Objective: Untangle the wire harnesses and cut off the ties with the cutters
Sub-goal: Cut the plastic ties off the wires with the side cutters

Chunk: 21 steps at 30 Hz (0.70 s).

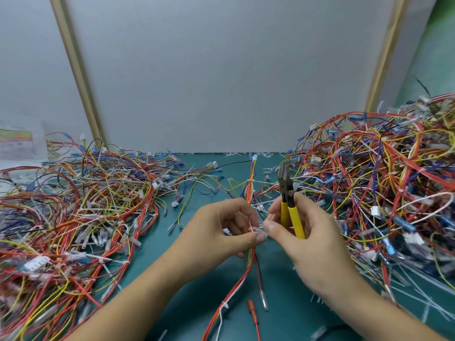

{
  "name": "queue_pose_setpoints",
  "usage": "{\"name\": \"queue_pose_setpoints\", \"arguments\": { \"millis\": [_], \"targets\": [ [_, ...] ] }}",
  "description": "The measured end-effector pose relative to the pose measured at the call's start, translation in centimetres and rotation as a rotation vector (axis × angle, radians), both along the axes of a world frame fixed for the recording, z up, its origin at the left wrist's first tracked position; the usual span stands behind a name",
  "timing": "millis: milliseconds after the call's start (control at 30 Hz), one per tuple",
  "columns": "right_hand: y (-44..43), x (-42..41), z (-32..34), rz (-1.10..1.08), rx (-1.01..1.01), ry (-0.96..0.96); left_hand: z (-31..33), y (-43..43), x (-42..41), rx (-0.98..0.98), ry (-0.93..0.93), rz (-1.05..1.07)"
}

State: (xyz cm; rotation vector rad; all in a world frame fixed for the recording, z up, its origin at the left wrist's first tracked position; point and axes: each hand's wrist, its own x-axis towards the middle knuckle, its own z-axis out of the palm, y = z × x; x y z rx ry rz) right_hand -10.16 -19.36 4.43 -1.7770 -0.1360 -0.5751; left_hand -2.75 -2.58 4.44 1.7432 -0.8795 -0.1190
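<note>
Flanking the teal mat [192,313], wire heaps [73,205] frame left fingers [253,238] pinching a harness [247,267], right fingers [273,228] gripping cutters [294,217].

Yellow-handled cutters [290,205] with dark jaws; wire piles [73,205] — red, yellow, blue, orange, white — on a teal table [275,279]; grey wall [221,70].
</note>
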Motion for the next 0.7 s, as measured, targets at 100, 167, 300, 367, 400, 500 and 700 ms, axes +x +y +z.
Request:
{"name": "queue_pose_setpoints", "arguments": {
  "millis": [100, 167, 300, 367, 400, 500, 700],
  "targets": [
    [0.2, -0.1, 0.0, -0.012, -0.056, -0.002, 0.0, 0.0, -0.2, -0.001, -0.005, -0.001],
    [0.2, -0.1, 0.0, -0.005, -0.045, -0.001, 0.1, -0.2, -0.3, -0.003, -0.002, 0.011],
    [0.2, -0.1, 0.1, 0.008, 0.009, 0.000, 0.3, -0.5, -0.6, -0.011, 0.006, 0.021],
    [0.0, -0.1, 0.2, 0.007, 0.024, 0.003, 0.3, -0.5, -0.6, -0.011, 0.006, 0.008],
    [-0.1, -0.1, 0.3, 0.008, 0.033, 0.005, 0.4, -0.4, -0.6, -0.012, 0.025, -0.017],
    [-0.2, -0.1, 0.3, 0.002, 0.053, 0.013, 0.7, 0.4, -0.3, 0.006, 0.121, -0.119],
    [-0.7, -0.1, 0.4, 0.007, 0.033, 0.062, 0.7, 0.8, 0.3, -0.057, 0.170, -0.142]
  ]
}}
